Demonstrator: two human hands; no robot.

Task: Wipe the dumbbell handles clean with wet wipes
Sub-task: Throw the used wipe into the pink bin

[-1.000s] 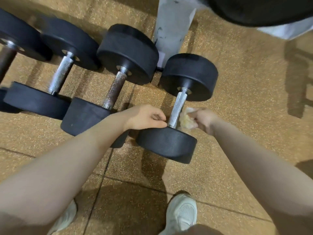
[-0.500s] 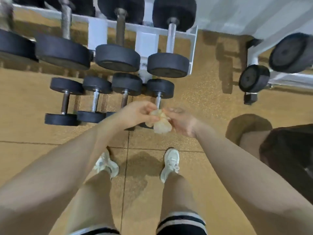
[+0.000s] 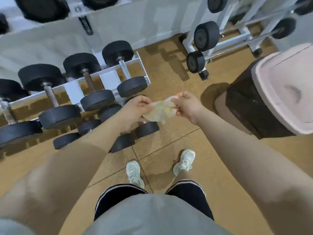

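Plainly, both hands, left hand point(image 3: 141, 105) and right hand point(image 3: 185, 105), pinched a soiled wet wipe point(image 3: 160, 111) above the floor dumbbells point(image 3: 147, 128). No handle was touched; how many remained unwiped was unclear.

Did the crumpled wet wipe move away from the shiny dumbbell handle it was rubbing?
Yes. The crumpled yellowish wet wipe has come up off the handle and is now stretched between both hands, above the small black floor dumbbells.
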